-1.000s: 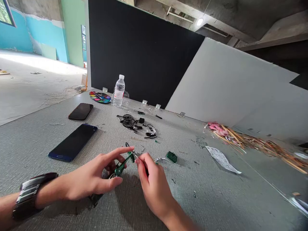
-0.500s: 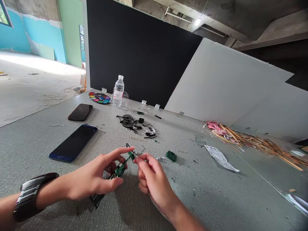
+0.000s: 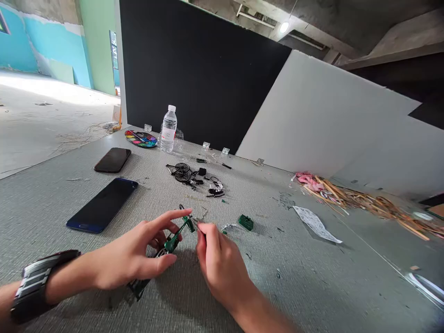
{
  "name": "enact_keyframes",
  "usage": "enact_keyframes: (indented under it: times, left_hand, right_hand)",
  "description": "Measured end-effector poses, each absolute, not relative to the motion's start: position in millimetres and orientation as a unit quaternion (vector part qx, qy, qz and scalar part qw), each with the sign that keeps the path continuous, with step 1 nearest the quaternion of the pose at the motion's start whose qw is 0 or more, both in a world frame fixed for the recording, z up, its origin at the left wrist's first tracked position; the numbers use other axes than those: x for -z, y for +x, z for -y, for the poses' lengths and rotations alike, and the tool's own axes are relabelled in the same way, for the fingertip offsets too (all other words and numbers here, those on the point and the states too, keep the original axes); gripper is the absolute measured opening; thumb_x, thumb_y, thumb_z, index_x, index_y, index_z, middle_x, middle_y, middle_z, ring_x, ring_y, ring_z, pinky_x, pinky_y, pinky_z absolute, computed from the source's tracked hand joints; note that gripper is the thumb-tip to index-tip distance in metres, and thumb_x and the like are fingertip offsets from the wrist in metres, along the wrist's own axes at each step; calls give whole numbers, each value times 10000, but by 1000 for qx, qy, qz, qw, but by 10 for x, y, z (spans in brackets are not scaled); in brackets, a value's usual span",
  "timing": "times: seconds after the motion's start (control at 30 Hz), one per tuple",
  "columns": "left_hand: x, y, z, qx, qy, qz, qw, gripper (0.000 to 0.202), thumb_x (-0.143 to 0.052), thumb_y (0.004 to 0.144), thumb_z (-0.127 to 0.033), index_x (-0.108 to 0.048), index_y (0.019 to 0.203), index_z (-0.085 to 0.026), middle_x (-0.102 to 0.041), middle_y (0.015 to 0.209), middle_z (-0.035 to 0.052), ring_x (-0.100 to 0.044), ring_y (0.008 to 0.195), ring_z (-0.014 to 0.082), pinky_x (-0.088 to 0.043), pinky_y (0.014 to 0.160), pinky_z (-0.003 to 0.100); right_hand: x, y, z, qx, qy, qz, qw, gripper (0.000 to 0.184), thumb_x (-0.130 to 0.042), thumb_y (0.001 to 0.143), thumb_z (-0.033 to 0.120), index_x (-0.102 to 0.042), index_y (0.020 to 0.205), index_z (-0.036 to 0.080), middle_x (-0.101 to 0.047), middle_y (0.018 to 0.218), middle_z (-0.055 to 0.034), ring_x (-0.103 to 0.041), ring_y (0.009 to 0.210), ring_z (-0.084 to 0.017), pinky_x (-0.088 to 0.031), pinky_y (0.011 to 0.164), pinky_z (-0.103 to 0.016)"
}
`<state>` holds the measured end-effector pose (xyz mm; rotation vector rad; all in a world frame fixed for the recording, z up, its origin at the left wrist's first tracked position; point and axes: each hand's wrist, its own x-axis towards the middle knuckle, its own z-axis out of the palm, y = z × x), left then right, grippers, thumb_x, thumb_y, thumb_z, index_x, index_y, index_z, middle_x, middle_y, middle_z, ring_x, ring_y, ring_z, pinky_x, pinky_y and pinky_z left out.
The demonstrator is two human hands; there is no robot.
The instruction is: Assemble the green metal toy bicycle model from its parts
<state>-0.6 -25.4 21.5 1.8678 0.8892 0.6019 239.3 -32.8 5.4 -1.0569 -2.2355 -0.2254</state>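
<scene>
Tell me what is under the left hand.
Under the left hand, a green model part shows between thumb and fingers, and a black piece juts past the palm's lower edge. Whatever lies between them is covered.

Over on the left I see a blue phone (image 3: 102, 204) lying near a darker phone (image 3: 113, 160), and beyond them a colorful paint palette (image 3: 138, 141) just beside an upright water bottle (image 3: 168, 134). A black panel (image 3: 201, 78) stands behind; off to the right sprawls a heap of wood strips (image 3: 354, 202).
</scene>
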Motion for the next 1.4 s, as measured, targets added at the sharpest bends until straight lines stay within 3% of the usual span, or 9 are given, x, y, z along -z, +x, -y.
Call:
enact_keyframes:
  times: [0.1, 0.23, 0.4, 0.47, 0.67, 0.9, 1.03, 1.27, 1.4]
  left_hand:
    - [-193, -23, 245, -241, 768, -367, 466, 780, -629, 944, -498, -268, 1622, -363, -625, 1359, 87, -619, 1075, 319, -499, 1004, 551]
    - [-199, -24, 253, -234, 774, -376, 453, 781, -617, 943, -519, -269, 1622, -351, -645, 1314, 90, -622, 1075, 333, -501, 993, 570]
    - [-276, 13, 262, -247, 770, -365, 461, 766, -607, 932, -436, -292, 1618, -310, -644, 1320, 102, -658, 1002, 297, -567, 900, 480]
    - [-305, 27, 262, -251, 770, -365, 460, 765, -606, 929, -414, -298, 1618, -291, -652, 1308, 105, -664, 984, 287, -583, 857, 441]
    - [-315, 43, 266, -253, 774, -355, 459, 758, -605, 935, -418, -304, 1616, -275, -658, 1294, 105, -664, 979, 288, -594, 817, 415]
    - [-218, -2, 254, -253, 768, -374, 455, 771, -629, 953, -474, -276, 1623, -333, -613, 1376, 106, -618, 1119, 337, -500, 1021, 566]
    - [-198, -16, 252, -246, 768, -377, 456, 763, -629, 959, -485, -276, 1621, -345, -612, 1370, 102, -599, 1157, 351, -469, 1050, 593]
    - [-242, 8, 238, -246, 766, -377, 459, 769, -633, 943, -482, -294, 1615, -326, -632, 1348, 99, -618, 1127, 346, -494, 1021, 572]
    - [-287, 22, 256, -263, 757, -371, 469, 761, -629, 938, -457, -308, 1612, -310, -658, 1303, 76, -658, 1050, 315, -575, 901, 441]
  right_hand:
    - [-81, 2410, 317, 111, -378, 865, 310, 271, -379, 998, 47, -596, 1122, 152, -739, 823, -100, -663, 660, -210, -455, 593, -325]
    - [-112, 2365, 309, 12, -417, 844, 337, 185, -416, 1027, 133, -581, 984, 204, -662, 691, -24, -556, 533, -148, -380, 513, -282]
    - [-107, 2219, 298, -422, -491, 641, 412, 215, -449, 1045, 369, -487, 883, 234, -349, 590, 108, -271, 435, -89, -285, 406, -214]
    - [-116, 2192, 296, -519, -478, 577, 411, 247, -473, 1022, 446, -509, 904, 232, -282, 587, 122, -207, 442, -90, -243, 397, -215]
    - [-170, 2216, 351, -285, -482, 724, 403, 166, -452, 1042, 316, -547, 949, 215, -552, 716, 31, -492, 600, -131, -368, 552, -249]
    - [-101, 2367, 333, -66, -449, 829, 327, 321, -391, 1048, 169, -598, 1290, 206, -758, 968, -74, -716, 777, -207, -478, 657, -309]
    - [-53, 2379, 317, 9, -454, 834, 313, 230, -384, 1059, 187, -597, 1139, 161, -729, 768, -68, -669, 582, -202, -403, 530, -315]
    - [-95, 2298, 358, -21, -454, 832, 318, 186, -347, 1023, 167, -524, 982, 207, -624, 645, -15, -526, 464, -159, -291, 451, -293]
    - [-164, 2209, 333, -300, -506, 707, 392, 162, -419, 1044, 331, -474, 924, 236, -469, 616, 73, -405, 449, -110, -305, 428, -237]
